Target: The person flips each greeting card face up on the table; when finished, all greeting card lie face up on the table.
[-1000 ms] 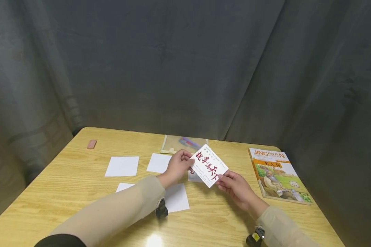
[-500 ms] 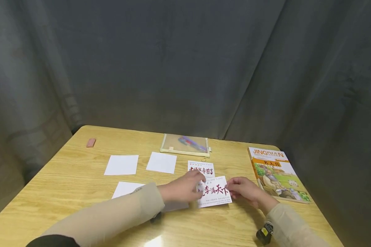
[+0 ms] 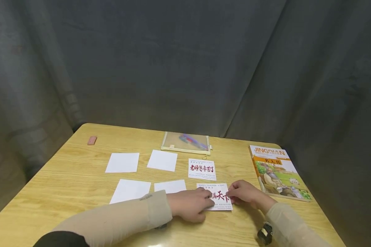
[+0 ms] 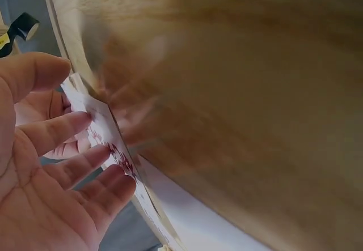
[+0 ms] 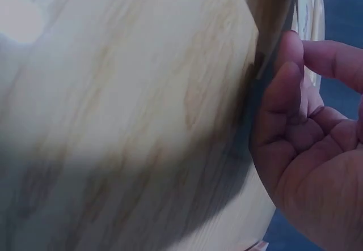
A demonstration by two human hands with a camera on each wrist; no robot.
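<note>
Head: printed card under left hand fingertips, right edge pinched between right hand thumb and finger, likely placing step; left wrist: left fingers apart along card; right wrist: fingertips together, release probably needed next.

The near printed card, raised and aslant a second ago, is now down at the table. The left hand has come over its left part; the right hand has lowered with its right edge. The far printed card, then mostly covered, now shows whole.
</note>
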